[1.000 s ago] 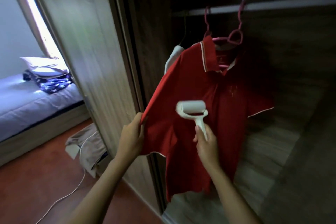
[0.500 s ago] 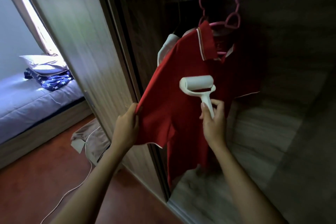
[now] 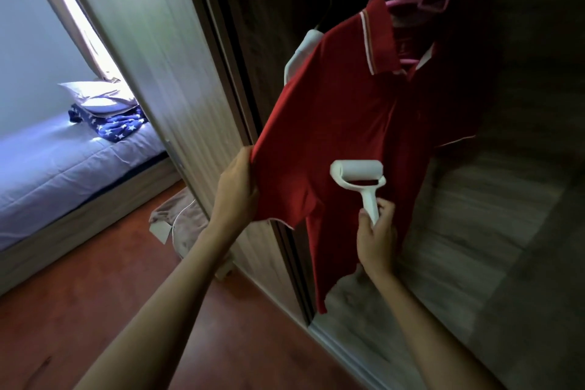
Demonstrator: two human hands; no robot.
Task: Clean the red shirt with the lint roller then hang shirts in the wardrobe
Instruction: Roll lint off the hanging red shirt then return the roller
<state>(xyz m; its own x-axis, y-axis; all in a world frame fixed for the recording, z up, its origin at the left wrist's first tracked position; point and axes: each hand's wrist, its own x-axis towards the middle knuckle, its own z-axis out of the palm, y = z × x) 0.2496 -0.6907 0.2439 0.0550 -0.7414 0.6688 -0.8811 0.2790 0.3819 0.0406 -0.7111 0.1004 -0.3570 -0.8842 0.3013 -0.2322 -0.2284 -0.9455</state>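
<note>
Open wardrobe, dim inside. We find the red shirt on a pink hanger at 1 o'clock. Risk: hard rolling could tug it off. Our left hand pinches the sleeve taut; our right hand grips the lint roller on the front.

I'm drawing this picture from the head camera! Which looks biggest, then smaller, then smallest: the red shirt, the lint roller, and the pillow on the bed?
1. red shirt, by far the largest.
2. pillow.
3. lint roller.
The pillow sits much farther away, so those two look nearly alike; their order is unsure.
</note>
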